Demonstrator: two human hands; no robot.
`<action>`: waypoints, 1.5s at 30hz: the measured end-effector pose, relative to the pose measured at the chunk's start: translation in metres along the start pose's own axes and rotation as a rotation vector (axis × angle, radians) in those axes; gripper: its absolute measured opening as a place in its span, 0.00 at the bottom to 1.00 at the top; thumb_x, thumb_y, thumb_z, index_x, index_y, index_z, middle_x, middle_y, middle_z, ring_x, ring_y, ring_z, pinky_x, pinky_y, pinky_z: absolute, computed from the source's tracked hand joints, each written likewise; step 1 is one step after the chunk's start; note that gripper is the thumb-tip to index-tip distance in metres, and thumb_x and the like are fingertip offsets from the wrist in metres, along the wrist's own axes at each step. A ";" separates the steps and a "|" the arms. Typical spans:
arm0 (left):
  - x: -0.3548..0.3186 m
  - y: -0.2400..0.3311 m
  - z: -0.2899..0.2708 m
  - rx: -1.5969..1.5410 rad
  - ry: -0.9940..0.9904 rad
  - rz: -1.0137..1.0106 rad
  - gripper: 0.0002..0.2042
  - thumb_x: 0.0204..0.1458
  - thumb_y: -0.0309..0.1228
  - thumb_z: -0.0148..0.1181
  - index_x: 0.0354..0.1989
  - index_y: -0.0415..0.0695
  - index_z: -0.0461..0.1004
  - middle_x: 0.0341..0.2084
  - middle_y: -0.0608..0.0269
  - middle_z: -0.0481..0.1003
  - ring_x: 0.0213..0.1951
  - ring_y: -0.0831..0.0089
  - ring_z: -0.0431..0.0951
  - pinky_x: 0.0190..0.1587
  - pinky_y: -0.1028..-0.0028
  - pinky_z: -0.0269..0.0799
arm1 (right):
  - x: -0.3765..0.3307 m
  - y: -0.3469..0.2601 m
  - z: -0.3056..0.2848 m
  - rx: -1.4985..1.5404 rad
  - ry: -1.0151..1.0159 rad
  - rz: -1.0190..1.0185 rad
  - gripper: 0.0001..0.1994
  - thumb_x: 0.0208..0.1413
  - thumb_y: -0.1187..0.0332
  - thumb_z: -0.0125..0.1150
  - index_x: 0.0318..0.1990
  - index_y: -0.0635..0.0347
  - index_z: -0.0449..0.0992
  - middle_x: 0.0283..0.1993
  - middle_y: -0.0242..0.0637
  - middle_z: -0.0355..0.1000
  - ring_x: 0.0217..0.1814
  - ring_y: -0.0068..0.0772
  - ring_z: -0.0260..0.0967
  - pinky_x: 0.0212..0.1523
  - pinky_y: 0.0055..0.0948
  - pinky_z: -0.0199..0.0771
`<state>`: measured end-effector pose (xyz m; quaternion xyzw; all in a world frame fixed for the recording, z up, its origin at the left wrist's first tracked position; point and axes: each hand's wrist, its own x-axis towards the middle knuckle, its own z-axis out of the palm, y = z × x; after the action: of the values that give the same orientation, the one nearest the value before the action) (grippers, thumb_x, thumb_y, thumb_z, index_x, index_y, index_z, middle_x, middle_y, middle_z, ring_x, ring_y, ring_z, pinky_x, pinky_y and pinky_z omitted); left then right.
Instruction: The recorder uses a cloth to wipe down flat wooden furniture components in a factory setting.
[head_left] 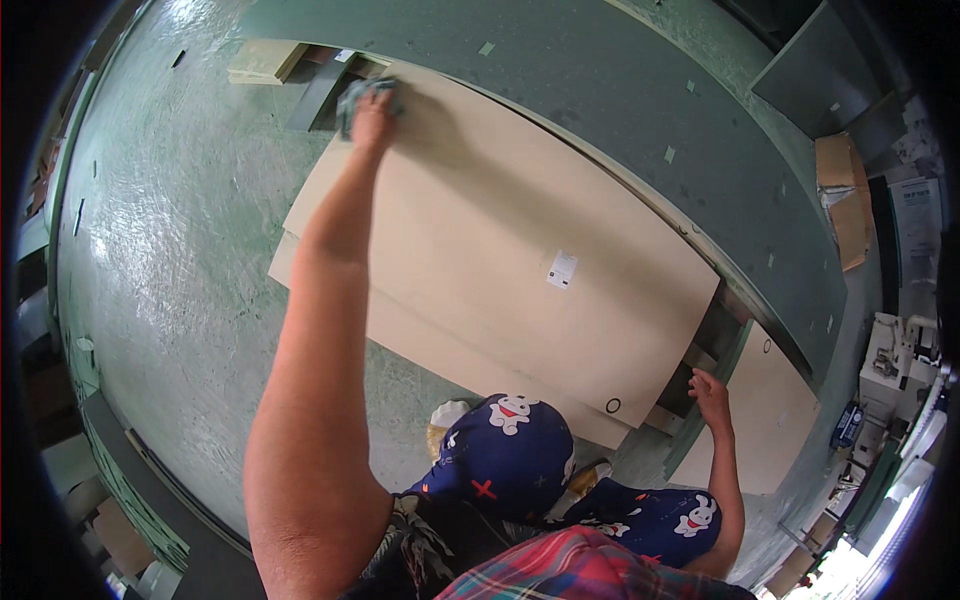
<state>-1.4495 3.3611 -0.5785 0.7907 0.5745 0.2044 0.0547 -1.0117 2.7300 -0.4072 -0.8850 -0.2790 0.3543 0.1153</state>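
Note:
A large cream-coloured board (480, 230) lies low in front of me, with a white label (562, 270) on its face. The edge of another pale board (500, 385) shows under its near side. My left arm is stretched far forward. At the board's far left corner, my left hand (374, 120) presses a crumpled grey-green cloth (352, 104) against it. My right hand (711, 400) hovers past the board's right end, by the gap next to a smaller pale board (755, 410). Its fingers are loosely curled together, with nothing seen in them.
A long dark grey-green panel (590, 80) runs along the far side. Cut pale boards (265, 62) are stacked at the far left on the shiny green floor (190, 240). A torn cardboard box (843, 200) stands at the right. My knees (510, 450) are close to the near edge.

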 end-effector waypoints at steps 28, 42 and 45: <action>-0.092 -0.098 -0.051 0.099 -0.001 0.212 0.20 0.47 0.36 0.58 0.51 0.48 0.72 0.46 0.52 0.74 0.51 0.55 0.70 0.53 0.62 0.65 | 0.002 0.031 -0.012 0.125 0.143 -0.089 0.20 0.57 0.59 0.54 0.51 0.64 0.72 0.34 0.39 0.75 0.33 0.25 0.72 0.38 0.26 0.71; -0.299 0.160 -0.002 -0.155 -0.138 0.420 0.32 0.38 0.27 0.57 0.59 0.48 0.62 0.61 0.45 0.56 0.65 0.49 0.50 0.65 0.49 0.42 | 0.005 0.010 -0.014 0.138 0.066 -0.181 0.19 0.59 0.60 0.53 0.52 0.65 0.70 0.40 0.35 0.74 0.33 0.23 0.70 0.41 0.25 0.71; -0.372 0.256 0.005 -0.328 -0.316 0.738 0.27 0.47 0.20 0.47 0.59 0.43 0.59 0.60 0.47 0.57 0.65 0.52 0.51 0.66 0.51 0.42 | 0.008 -0.003 -0.013 0.090 0.043 -0.249 0.20 0.59 0.60 0.53 0.53 0.65 0.70 0.39 0.35 0.74 0.34 0.23 0.70 0.41 0.25 0.70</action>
<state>-1.3156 2.9303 -0.5977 0.9455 0.1975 0.1754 0.1903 -0.9998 2.7372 -0.4012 -0.8448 -0.3681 0.3306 0.2039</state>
